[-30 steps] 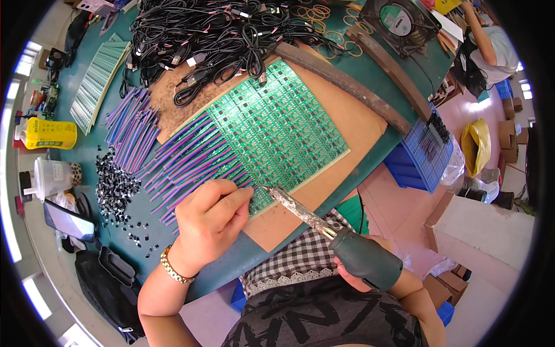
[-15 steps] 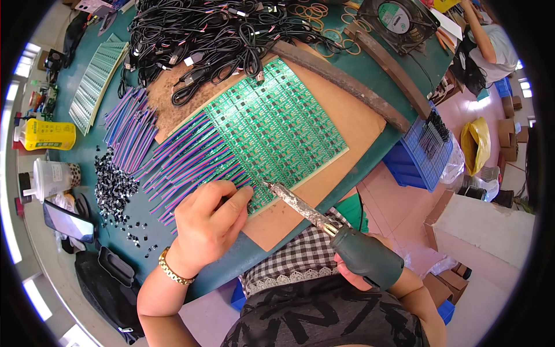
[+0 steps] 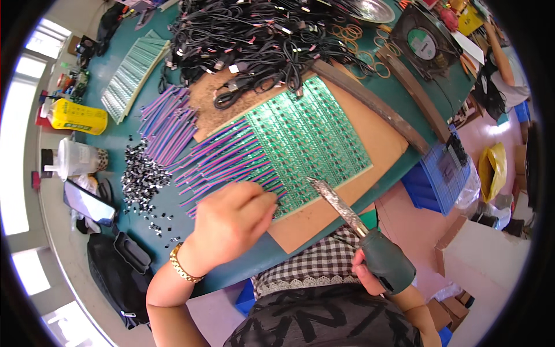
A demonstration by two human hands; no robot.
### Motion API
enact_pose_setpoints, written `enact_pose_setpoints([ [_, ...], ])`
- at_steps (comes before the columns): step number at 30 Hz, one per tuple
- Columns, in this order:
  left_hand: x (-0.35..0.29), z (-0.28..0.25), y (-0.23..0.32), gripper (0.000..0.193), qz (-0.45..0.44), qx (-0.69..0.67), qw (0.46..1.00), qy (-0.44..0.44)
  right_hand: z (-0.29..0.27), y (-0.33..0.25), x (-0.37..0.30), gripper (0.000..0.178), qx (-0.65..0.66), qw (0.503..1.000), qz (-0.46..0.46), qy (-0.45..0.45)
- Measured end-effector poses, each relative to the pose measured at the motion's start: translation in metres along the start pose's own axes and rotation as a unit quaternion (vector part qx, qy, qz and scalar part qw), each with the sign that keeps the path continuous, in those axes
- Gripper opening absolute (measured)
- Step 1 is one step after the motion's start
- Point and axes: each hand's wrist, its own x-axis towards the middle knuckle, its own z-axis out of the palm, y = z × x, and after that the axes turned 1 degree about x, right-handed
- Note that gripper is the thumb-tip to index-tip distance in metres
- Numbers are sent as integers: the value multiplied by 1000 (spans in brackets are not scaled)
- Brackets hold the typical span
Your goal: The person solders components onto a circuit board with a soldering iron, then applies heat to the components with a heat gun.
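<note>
My right hand (image 3: 366, 273) grips the dark green handle of a soldering iron (image 3: 341, 209). Its tip is over the near right part of a large green circuit board panel (image 3: 315, 133). Closed, with the fingers curled in, my left hand (image 3: 236, 218) is at the panel's near left edge; whatever it may pinch is hidden. Ribbon wires (image 3: 222, 156) in blue, pink and dark strands fan out leftward from the panel's left columns. A brown board (image 3: 384, 147) lies under the panel. Beyond those wires is a loose pile of similar wires (image 3: 167, 124).
Black cables (image 3: 248, 40) heap at the back. Two dark bars (image 3: 370, 104) and a fan (image 3: 422, 43) stand at right. Small black parts (image 3: 141, 179), a phone (image 3: 88, 201), a cup (image 3: 78, 157) and a yellow container (image 3: 78, 117) are left. More panels (image 3: 134, 75) lie far left.
The view has shifted, so the table appears further right. My left hand has turned, its fingers curling in more. The iron stays in my right hand, its tip still over the panel.
</note>
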Motion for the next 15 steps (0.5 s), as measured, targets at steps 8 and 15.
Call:
enact_pose_setpoints([
  [8, 1, -29, -76, 5, -252, 274, 922, 107, 6, 17, -9, 14, 33, 999, -5, 24],
  [15, -2, -37, -88, 8, -252, 206, 939, 117, 5, 17, -8, 16, 30, 999, 7, 8],
])
